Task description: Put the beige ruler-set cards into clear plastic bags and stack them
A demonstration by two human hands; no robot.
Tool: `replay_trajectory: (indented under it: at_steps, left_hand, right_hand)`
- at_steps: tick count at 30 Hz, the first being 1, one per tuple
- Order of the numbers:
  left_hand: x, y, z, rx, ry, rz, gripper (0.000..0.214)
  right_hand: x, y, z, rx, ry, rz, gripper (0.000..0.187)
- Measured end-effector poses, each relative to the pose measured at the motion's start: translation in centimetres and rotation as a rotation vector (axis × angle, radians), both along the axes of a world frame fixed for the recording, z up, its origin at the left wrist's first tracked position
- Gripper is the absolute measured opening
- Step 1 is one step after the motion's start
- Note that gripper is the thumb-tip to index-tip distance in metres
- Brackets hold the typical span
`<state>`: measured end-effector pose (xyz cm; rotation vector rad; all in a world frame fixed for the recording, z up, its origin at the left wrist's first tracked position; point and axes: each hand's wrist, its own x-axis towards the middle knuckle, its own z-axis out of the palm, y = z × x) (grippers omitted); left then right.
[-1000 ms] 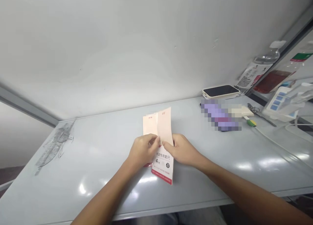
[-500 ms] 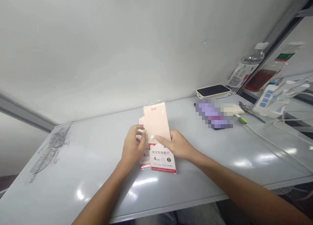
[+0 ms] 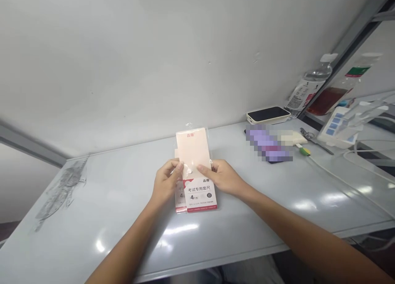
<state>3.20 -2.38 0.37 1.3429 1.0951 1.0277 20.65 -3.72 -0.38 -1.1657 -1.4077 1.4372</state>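
A pink-and-white ruler set packet [image 3: 194, 150] in a clear plastic sleeve is held upright-facing between my two hands, over the desk's front middle. My left hand [image 3: 166, 180] is closed on its left edge, thumb on the front. From the right, my right hand [image 3: 224, 177] grips the opposite edge, its thumb pressed on the pink face near a small white spot. A second, similar packet [image 3: 180, 196] shows behind and to the left of the first, partly covered by it and by my left hand. The fingers behind the packets are hidden.
On the grey desk [image 3: 123, 193], a phone in a pale case [image 3: 268, 114] and a blurred purple item [image 3: 267, 144] lie to the right. Beyond them stand a water bottle [image 3: 310, 88], a white box [image 3: 339, 127] and a white cable [image 3: 333, 175]. Dark markings [image 3: 61, 189] cover the left end.
My left fingers have closed onto the front packet's left edge, where they were loosely curled beside it. The front packet has shifted slightly left and up, and sits straighter.
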Motion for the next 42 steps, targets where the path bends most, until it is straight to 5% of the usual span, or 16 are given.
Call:
replay_trajectory:
  at_steps: [19, 22, 28, 35, 42]
  left_hand:
    - [0.5, -0.3, -0.1, -0.278, -0.223, -0.081, 0.028]
    - [0.6, -0.3, 0.1, -0.243, -0.164, -0.065, 0.03]
    - [-0.3, -0.4, 0.7, 0.101, -0.11, 0.261, 0.023]
    - [-0.4, -1.2, 1.7, -0.066, -0.37, -0.075, 0.025]
    - [-0.1, -1.9, 1.8, -0.123, -0.457, -0.239, 0.023]
  right_hand:
    - [0.2, -0.3, 0.6, 0.023, -0.02, -0.021, 0.038]
    - [0.3, -0.5, 0.9, 0.021, -0.045, -0.065, 0.038]
    - [0.8, -0.8, 1.9, 0.018, -0.128, -0.171, 0.04]
    - [0.8, -1.2, 2.2, 0.002, -0.127, -0.155, 0.036]
    - [0.6, -1.6, 2.1, -0.014, -0.218, -0.163, 0.037]
